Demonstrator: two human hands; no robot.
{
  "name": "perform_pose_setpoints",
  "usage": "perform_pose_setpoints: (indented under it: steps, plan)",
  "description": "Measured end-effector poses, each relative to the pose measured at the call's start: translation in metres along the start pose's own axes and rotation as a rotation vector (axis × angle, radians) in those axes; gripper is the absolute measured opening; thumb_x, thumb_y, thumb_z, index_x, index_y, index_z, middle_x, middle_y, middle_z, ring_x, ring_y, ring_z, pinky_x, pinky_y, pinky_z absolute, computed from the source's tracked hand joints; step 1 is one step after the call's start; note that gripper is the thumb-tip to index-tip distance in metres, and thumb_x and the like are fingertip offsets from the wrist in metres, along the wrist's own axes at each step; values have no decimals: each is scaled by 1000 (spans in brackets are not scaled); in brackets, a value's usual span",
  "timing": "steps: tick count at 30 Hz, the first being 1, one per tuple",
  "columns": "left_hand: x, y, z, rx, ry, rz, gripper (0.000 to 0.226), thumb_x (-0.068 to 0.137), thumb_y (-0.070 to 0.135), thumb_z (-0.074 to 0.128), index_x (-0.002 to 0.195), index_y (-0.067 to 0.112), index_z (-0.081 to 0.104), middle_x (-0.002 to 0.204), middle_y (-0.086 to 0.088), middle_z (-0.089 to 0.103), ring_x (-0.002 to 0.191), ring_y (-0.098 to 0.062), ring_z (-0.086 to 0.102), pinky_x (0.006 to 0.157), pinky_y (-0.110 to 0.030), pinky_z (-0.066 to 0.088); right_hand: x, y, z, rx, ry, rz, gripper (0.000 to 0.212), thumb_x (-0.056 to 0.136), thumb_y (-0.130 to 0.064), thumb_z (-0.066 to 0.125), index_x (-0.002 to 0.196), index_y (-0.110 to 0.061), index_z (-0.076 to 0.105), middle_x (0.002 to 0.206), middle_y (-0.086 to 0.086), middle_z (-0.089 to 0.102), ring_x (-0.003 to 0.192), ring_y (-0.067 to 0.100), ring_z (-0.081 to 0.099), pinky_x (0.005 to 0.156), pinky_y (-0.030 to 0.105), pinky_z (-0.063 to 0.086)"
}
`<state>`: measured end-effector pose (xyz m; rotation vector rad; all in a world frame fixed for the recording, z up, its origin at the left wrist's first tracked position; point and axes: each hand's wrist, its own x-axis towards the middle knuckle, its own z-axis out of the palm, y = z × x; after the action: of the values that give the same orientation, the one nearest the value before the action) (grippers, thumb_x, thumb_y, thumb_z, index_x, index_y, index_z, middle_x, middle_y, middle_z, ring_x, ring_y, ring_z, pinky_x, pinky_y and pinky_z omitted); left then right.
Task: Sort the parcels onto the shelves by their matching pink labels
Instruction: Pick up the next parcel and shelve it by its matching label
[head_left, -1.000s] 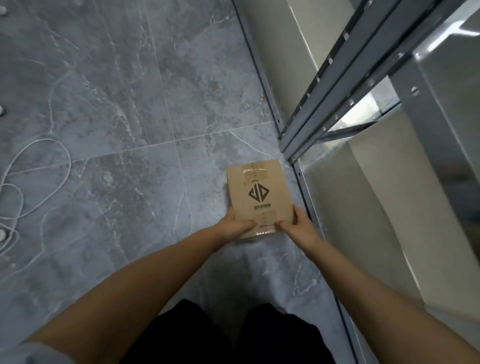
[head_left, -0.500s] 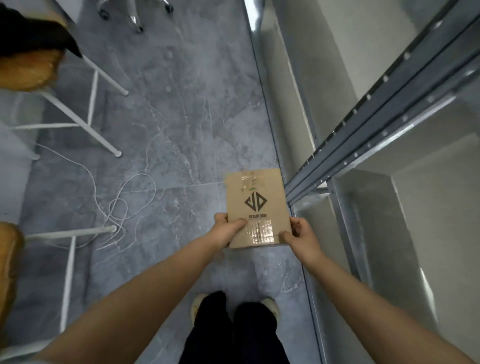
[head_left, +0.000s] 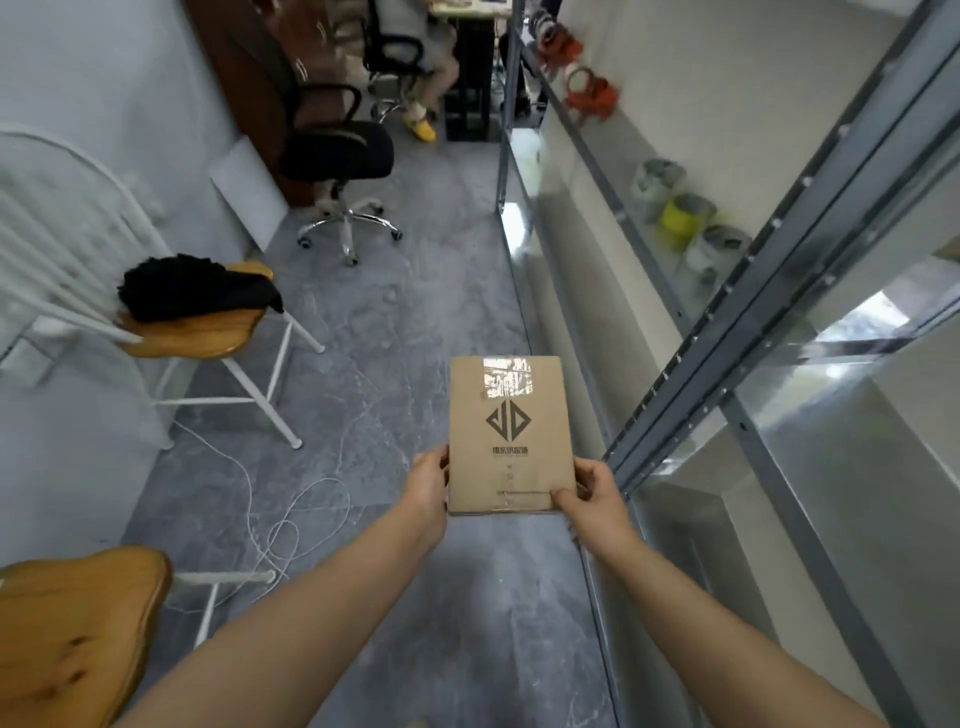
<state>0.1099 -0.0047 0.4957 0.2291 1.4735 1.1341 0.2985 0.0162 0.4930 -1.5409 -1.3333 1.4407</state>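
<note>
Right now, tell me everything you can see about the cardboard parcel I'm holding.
The cardboard parcel is a flat brown rectangle, its long side pointing away from you, held roughly level above the grey floor beside the metal shelving. Its top face shows a dark diamond-shaped logo with small print below and shiny clear tape at the far edge. The left hand and right hand grip its near corners. No pink label shows.

The brown parcel (head_left: 511, 434) has a dark diamond sign on its front made of two letters that look like "JD". Under the sign sits a short row of small characters, too blurry to read. No other words can be read.
</note>
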Motion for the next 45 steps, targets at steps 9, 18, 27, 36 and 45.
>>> perform_pose_setpoints:
  steps: [9,18,27,36,45]
  plan:
    - [-42,86,10,11,-91,196,61,95,28,53,146,23,20,141,-6,47,123,-18,46,106,-40,28,1,-89,-11,135,36,-196,36,85,2,56,114,-15,42,113,-1,54,105,13,53,76,17,47]
    - [-81,131,-5,142,-380,218,70,69,57,70,127,20,55,131,-2,61,114,-20,58,81,-29,50,-7,-130,-6,221,-41,-206,42,87,-12,56,125,-17,39,121,3,60,109,16,59,94,34,48]
    - [-104,138,-13,-66,-395,325,44,99,46,30,108,23,66,101,-2,75,101,-25,64,77,-42,52,-27,-162,5,72,-162,-373,86,85,-19,51,146,-47,-1,140,-14,23,126,11,30,106,35,31]
    - [-123,142,-1,172,-440,298,49,99,32,38,74,23,78,78,-1,77,71,-17,74,74,-40,51,-47,-186,10,340,-425,-297,54,80,-45,40,133,-38,48,126,0,62,118,24,53,96,52,46]
    - [-127,145,16,240,-206,370,59,92,58,43,118,10,65,123,-19,65,114,-37,61,92,-48,53,-57,-198,-13,447,-521,-202,54,89,-62,30,104,-31,71,107,4,74,105,23,67,92,49,50]
